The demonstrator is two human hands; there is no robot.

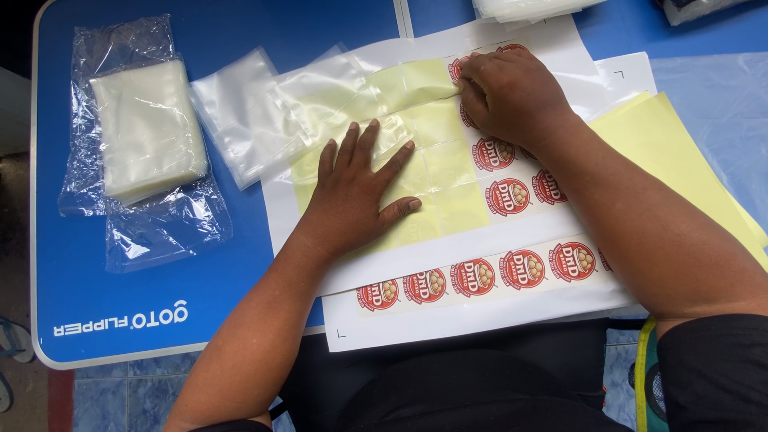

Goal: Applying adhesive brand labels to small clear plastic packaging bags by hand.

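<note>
Blue table (240, 32), sticker sheet (448, 172) under both flat hands

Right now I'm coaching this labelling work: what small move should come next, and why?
Probably peel the round red sticker up off the sheet. The right hand has its fingertips pinched at that sticker's edge, while the left hand lies flat on the yellow backing sheet, holding it down. A clear plastic bag lies right beside it.

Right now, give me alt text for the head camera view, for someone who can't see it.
A person's left hand presses flat on a white sticker sheet of round red labels while the right hand picks at a label near its top. Clear plastic bags lie on the blue table.
</note>
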